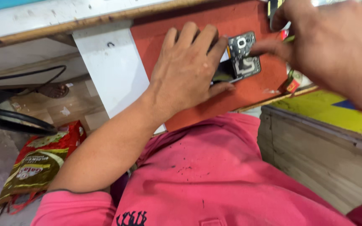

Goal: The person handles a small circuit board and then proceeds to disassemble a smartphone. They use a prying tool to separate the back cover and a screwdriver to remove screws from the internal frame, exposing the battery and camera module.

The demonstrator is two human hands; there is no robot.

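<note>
An opened phone (243,58) with its grey inner frame showing lies on a red mat (239,98) at the desk edge. My left hand (187,69) lies flat over the phone's left part, fingers spread, thumb under its lower edge, holding it down. My right hand (336,46) comes in from the upper right; its fingertip touches the phone's right side. I cannot tell whether it pinches a small part or a tool. The phone's left half is hidden under my left hand.
The mat sits on a white desk (105,71) with a wooden edge. A yellow surface (336,113) and a wooden panel (315,155) lie to the right. A red and green bag (38,163) and black cables (17,119) are on the floor at left.
</note>
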